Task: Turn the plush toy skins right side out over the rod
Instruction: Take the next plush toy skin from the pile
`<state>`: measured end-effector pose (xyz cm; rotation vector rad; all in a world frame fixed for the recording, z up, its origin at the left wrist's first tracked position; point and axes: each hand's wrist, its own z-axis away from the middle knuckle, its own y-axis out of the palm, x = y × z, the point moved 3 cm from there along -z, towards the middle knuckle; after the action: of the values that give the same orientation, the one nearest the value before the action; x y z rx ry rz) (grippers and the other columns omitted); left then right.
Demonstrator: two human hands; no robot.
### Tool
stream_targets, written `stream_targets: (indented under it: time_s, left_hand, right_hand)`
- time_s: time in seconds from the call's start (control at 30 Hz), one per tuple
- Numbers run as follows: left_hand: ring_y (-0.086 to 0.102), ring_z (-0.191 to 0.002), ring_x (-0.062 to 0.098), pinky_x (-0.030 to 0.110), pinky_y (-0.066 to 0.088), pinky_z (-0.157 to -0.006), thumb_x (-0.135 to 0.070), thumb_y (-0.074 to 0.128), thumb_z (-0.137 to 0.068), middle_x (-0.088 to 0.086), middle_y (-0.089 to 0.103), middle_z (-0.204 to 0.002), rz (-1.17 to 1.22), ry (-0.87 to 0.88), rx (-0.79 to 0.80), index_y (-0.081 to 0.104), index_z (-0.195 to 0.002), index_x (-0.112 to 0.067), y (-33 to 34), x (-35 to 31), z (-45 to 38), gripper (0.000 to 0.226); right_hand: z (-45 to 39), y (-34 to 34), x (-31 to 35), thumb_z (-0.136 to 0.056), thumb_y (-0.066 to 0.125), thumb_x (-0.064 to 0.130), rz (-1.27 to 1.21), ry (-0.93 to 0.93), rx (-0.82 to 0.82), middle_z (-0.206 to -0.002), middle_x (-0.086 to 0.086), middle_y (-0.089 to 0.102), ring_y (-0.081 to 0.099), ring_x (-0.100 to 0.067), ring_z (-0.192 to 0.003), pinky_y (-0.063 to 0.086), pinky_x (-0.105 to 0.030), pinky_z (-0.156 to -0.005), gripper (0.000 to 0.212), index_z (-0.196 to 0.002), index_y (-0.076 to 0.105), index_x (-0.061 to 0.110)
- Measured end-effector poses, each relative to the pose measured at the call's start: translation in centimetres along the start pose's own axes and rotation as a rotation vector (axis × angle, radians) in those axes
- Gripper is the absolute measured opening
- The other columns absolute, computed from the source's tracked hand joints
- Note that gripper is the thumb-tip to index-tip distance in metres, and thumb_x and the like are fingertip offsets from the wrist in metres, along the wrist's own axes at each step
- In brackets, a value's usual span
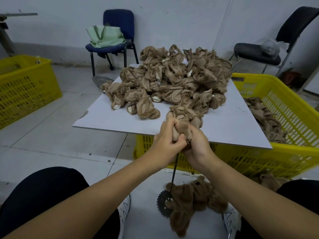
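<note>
A thin black rod rises from a toothed metal disc on the floor between my feet. Over the rod's top sits a tan plush skin, inside out and bunched. My left hand grips its left side and my right hand grips its right side, both with fingers curled round the cloth. A furry brown plush toy skin, right side out, lies on the floor beside the disc. A large heap of inside-out tan skins covers the far part of the white board.
The board rests on a yellow plastic crate holding more tan skins. Another yellow crate stands at the left. A blue chair with a green bag and a black chair stand by the wall. My knees frame the bottom.
</note>
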<state>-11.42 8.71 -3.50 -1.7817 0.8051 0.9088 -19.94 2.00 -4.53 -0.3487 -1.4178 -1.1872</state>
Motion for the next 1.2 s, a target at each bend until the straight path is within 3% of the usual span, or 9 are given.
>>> stream_targets:
  time_s: [0.17, 0.23, 0.33, 0.43, 0.57, 0.73, 0.93, 1.1, 1.2]
  left_hand:
    - [0.021, -0.138, 0.018, 0.047, 0.016, -0.112, -0.040, 0.053, -0.072, -0.008, 0.030, -0.141, -0.505, 0.268, -0.094, 0.033, -0.075, -0.035, -2.3, -2.9, -1.5, 0.022]
    - [0.018, -0.145, 0.026, 0.051, 0.018, -0.114, -0.038, 0.059, -0.071, -0.002, 0.030, -0.152, -0.555, 0.347, -0.042, 0.035, -0.069, -0.033, -3.1, -3.6, -1.6, 0.025]
    - [0.026, -0.136, 0.027, 0.050, 0.024, -0.107, -0.032, 0.069, -0.072, 0.005, 0.035, -0.144, -0.680, 0.392, -0.080, 0.048, -0.071, -0.024, -3.7, -4.1, -1.8, 0.023]
    - [0.035, -0.120, 0.025, 0.038, 0.024, -0.093, -0.033, 0.073, -0.072, 0.006, 0.042, -0.132, -0.816, 0.467, -0.136, 0.060, -0.082, -0.019, -4.0, -4.8, -2.0, 0.022]
    - [0.046, -0.120, 0.024, 0.038, 0.027, -0.101, -0.031, 0.072, -0.074, 0.002, 0.053, -0.124, -0.898, 0.509, -0.025, 0.065, -0.112, -0.017, -3.7, -4.9, -2.3, 0.040]
    - [0.048, -0.122, 0.021, 0.047, 0.035, -0.110, -0.024, 0.068, -0.075, 0.000, 0.057, -0.118, -0.596, 0.358, 0.120, 0.058, -0.117, -0.018, -2.6, -4.4, -2.5, 0.043]
    - [0.056, -0.104, 0.023, 0.039, 0.049, -0.085, -0.042, 0.046, -0.075, 0.005, 0.060, -0.112, -0.676, 0.317, 0.048, 0.060, -0.113, -0.018, -1.2, -3.3, -3.6, 0.047]
    - [0.056, -0.108, 0.034, 0.029, 0.046, -0.089, -0.017, 0.063, -0.086, 0.021, 0.061, -0.114, -0.486, 0.110, -0.029, 0.061, -0.117, 0.003, 1.0, -0.3, -3.6, 0.036]
    - [0.052, -0.090, 0.015, 0.029, 0.044, -0.073, -0.017, 0.059, -0.084, 0.002, 0.054, -0.093, -0.388, 0.110, -0.025, 0.061, -0.099, -0.005, 1.8, 0.9, -3.4, 0.019]
  right_hand:
    - [0.3, -0.8, 2.6, -0.092, 0.063, 0.008, 0.378, -0.156, -0.103, -0.094, -0.001, 0.068, 0.065, -0.019, -0.086, 0.052, -0.024, -0.060, 0.020, -0.112, 0.058, 0.009]
    - [0.7, -0.6, 4.5, -0.089, 0.065, 0.006, 0.740, -0.439, -0.244, -0.128, 0.000, 0.050, 0.055, -0.015, -0.115, 0.053, -0.026, -0.087, 0.045, -0.127, 0.044, 0.017]
    - [1.6, 0.4, 6.4, -0.078, 0.064, -0.006, 1.034, -0.850, -0.359, -0.147, -0.011, 0.026, 0.028, -0.024, -0.139, 0.032, -0.034, -0.112, 0.067, -0.137, 0.034, 0.006]
    - [2.1, 0.6, 6.5, -0.077, 0.068, 0.003, 1.251, -0.814, -0.496, -0.150, -0.010, 0.025, 0.024, -0.027, -0.140, 0.027, -0.047, -0.114, 0.075, -0.142, 0.033, 0.009]
    - [2.1, 1.2, 6.7, -0.085, 0.062, 0.014, 1.600, -0.907, -0.564, -0.160, -0.005, 0.018, 0.019, -0.024, -0.146, 0.010, -0.050, -0.119, 0.085, -0.157, 0.017, 0.015]
    - [1.9, 2.2, 6.4, -0.075, 0.042, -0.021, 0.895, -0.733, 0.198, -0.134, -0.006, 0.060, 0.052, -0.013, -0.130, 0.041, -0.037, -0.112, 0.064, -0.130, 0.061, 0.005]
    - [1.6, 3.2, 6.4, -0.087, 0.067, 0.021, 0.805, -0.744, 0.223, -0.112, 0.013, 0.070, 0.062, 0.001, -0.112, 0.046, -0.013, -0.095, 0.023, -0.109, 0.072, 0.017]
    - [0.4, 2.4, 4.6, -0.079, 0.081, 0.013, 0.807, -0.651, 0.179, -0.102, 0.006, 0.071, 0.065, -0.005, -0.102, 0.052, -0.030, -0.094, 0.022, -0.099, 0.072, 0.014]
    - [0.1, 1.9, 3.9, -0.078, 0.080, 0.007, 0.750, -0.571, 0.191, -0.097, 0.001, 0.072, 0.068, -0.009, -0.098, 0.054, -0.033, -0.093, 0.016, -0.089, 0.068, 0.010]
